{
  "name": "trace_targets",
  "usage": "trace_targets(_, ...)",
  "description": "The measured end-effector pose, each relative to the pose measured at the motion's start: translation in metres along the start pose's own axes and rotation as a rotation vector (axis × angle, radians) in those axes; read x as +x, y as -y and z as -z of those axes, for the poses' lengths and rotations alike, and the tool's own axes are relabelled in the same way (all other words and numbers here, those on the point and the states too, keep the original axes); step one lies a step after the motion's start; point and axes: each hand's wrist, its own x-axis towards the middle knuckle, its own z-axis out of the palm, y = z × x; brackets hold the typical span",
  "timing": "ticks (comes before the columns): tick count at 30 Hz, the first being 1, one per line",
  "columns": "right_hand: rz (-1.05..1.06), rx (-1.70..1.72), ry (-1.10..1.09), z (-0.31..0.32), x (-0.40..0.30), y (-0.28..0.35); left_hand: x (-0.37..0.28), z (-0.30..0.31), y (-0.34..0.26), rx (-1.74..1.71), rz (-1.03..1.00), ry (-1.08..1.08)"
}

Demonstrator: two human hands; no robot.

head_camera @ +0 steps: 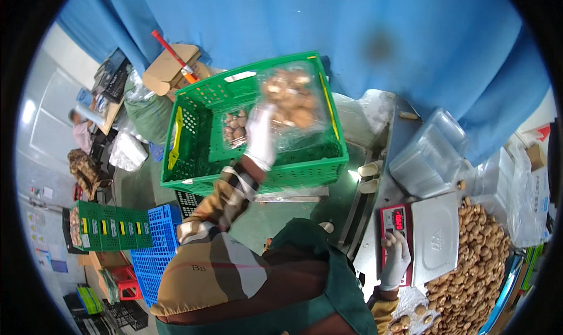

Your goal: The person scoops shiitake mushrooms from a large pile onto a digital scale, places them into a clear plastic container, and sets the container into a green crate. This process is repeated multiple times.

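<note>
My left hand [261,137], in a white glove and blurred by motion, grips the left edge of a clear plastic pack of mushrooms [290,99]. The pack is over the right half of a green plastic crate [259,183]. Left of that hand, a second clear pack of mushrooms [234,127] lies on the crate floor. My right hand [396,260], also gloved, rests at the red-framed control panel of a digital scale [433,242], fingers slightly bent and holding nothing. The scale's display is lit red, and its metal platform bears nothing.
Loose brown mushrooms [475,260] are heaped right of the scale. Stacked clear plastic trays [429,154] stand behind it. Left are a blue crate [154,256], green crates [112,225] and a red stool [127,282]. Beyond is a person [82,130]. A blue curtain [325,22] hangs behind.
</note>
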Motion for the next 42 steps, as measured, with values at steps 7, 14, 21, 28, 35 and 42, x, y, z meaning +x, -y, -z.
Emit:
trace_targets(7,-0.163,0.018,-0.222,0.048,-0.021,-0.037,0.102,0.268,0.025,0.337,0.120,-0.371)
trace_targets(14,-0.098,-0.037,-0.141,0.010,-0.001,-0.025,0.110,0.328,0.108,0.812,1.051,-0.150)
trace_targets(21,-0.097,0.020,-0.160,0.016,-0.017,-0.035,0.119,0.261,0.133,0.029,0.922,-0.092)
trace_targets(28,-0.127,0.036,-0.254,0.025,-0.035,-0.029,0.207,0.244,0.147,0.587,0.355,-0.320)
trace_targets(35,-0.048,0.057,-0.378,0.026,-0.056,-0.024,0.059,-0.157,0.025,0.337,-0.334,0.621)
trace_targets(42,0.025,0.089,-0.453,0.030,-0.083,-0.027,-0.014,-0.293,0.074,0.704,-1.106,1.516)
